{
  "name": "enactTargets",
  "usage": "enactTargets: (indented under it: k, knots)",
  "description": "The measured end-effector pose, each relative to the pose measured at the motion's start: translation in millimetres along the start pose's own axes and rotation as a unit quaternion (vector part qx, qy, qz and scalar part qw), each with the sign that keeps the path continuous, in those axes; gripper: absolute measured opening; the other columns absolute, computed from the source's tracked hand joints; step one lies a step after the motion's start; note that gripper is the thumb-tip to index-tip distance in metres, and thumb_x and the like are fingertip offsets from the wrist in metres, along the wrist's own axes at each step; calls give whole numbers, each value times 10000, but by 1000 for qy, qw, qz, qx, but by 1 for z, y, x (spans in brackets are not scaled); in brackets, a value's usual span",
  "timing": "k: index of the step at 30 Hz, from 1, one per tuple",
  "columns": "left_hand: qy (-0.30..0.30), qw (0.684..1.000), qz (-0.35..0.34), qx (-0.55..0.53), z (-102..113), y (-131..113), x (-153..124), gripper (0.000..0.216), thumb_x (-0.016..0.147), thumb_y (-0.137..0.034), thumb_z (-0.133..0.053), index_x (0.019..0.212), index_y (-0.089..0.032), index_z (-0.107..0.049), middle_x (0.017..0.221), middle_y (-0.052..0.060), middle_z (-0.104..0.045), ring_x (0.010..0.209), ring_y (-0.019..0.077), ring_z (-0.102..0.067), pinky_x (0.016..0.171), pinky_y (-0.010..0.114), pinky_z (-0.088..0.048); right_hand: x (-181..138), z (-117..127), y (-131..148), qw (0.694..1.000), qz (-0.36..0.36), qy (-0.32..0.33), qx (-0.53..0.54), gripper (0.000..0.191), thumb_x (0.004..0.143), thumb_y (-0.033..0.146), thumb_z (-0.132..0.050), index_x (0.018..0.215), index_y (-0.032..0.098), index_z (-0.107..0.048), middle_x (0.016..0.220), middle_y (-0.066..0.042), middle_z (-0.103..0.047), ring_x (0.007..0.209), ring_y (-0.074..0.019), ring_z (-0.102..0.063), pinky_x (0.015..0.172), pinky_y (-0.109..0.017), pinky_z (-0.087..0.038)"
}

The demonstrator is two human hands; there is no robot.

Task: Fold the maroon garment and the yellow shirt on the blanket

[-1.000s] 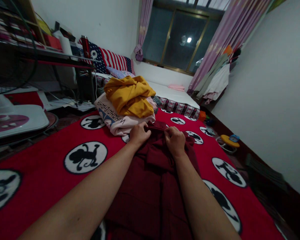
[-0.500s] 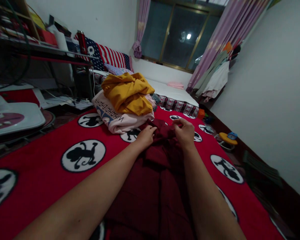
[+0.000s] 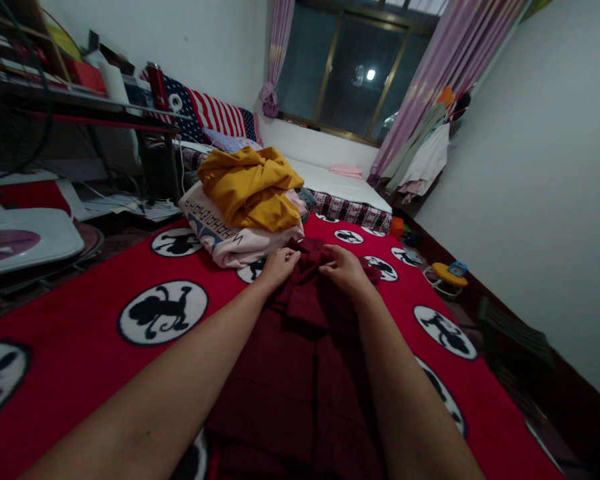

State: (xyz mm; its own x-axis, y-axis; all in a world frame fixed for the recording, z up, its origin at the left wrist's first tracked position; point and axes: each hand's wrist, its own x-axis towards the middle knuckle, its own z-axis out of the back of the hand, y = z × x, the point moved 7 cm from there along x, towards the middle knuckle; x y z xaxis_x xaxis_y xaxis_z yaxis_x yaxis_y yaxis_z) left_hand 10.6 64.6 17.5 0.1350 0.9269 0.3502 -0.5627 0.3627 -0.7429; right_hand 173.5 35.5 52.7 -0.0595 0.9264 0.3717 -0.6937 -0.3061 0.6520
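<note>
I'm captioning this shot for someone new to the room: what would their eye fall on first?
The bright red blanket with black-and-white cartoon roundels fills the foreground. On it lies a dark red garment, its far end bunched in the left hand and right hand. Beyond, a mustard-yellow garment sits heaped on a pale pink printed top.

Dark maroon garment (image 3: pixel 300 387) spread lengthwise on red cartoon-print blanket (image 3: pixel 80 373), far end bunched into thick folds, just beside clothes pile (image 3: pixel 245 207).
</note>
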Motion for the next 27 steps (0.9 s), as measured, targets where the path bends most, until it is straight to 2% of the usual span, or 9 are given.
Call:
enactTargets:
  k: [2,4,7,12,15,18,22,24,27]
  knots:
    - [15,1000,-1,2,-1,-3,0,437,931,-388,-442,775,-110,-741,794,100,-734,792,212,-678,790,300,-502,3,2,-5,999,-11,-30,-5,426,706,105,-611,1124,171,-665,991,-85,-719,792,-188,-680,793,-360,-546]
    - [21,1000,-14,-6,-5,-8,-2,463,912,-459,-464,781,-124,-755,788,90,-736,786,214,-677,784,297,-499,5,4,-12,997,-29,-66,9,428,746,122,-562,1164,170,-644,1037,-103,-710,843,-208,-687,794,-371,-551]
    - [24,998,-50,-33,-12,-14,-6,421,844,-460,-582,1103,-159,-720,1048,90,-730,958,233,-671,862,305,-501,6,-1,-20,995,-35,-74,49,606,756,177,-583,1356,193,-500,1160,-120,-672,927,-233,-685,832,-397,-550]
    - [61,972,-209,-92,-21,-36,-18,799,740,-82,-608,1482,-235,-353,1437,59,-500,1270,187,-514,1079,289,-399,6,-11,-23,989,-17,-61,134,757,683,192,-630,1407,157,-412,1255,-144,-607,1082,-253,-636,921,-411,-521]
    - [-23,985,-162,-51,-6,-35,-16,871,705,27,-521,1506,-217,-282,1458,91,-446,1307,194,-472,1110,320,-376,8,-13,-21,976,-27,-59,206,809,668,198,-626,1434,198,-363,1376,-150,-503,1148,-242,-606,890,-374,-542]
    - [-104,985,-136,12,8,-42,-17,670,752,17,-481,1393,-177,-471,1403,107,-480,1326,202,-443,1137,330,-341,10,0,-14,967,-12,-95,237,743,655,199,-638,1372,195,-442,1452,-156,-427,1228,-258,-552,939,-389,-518]
    - [53,981,-178,55,-23,-51,-20,432,922,-190,-441,1344,-198,-533,1412,80,-516,1331,194,-448,1142,344,-326,9,37,-5,958,-12,-164,235,420,695,256,-632,1100,144,-619,1160,-140,-647,976,-235,-674,845,-405,-554]
    - [141,974,-138,111,-44,-39,-23,491,966,-315,-401,1436,-176,-423,1515,96,-398,1418,226,-328,1174,415,-250,6,55,0,954,-15,-184,237,324,719,269,-613,1017,145,-637,1024,-99,-688,831,-196,-695,754,-361,-570]
    - [183,961,-86,187,-57,-23,-25,571,990,-409,-318,1500,-153,-301,1584,86,-238,1476,232,-168,1197,469,-135,-4,73,5,944,-21,-215,248,288,742,279,-593,998,153,-633,961,-61,-696,718,-145,-687,679,-299,-563]
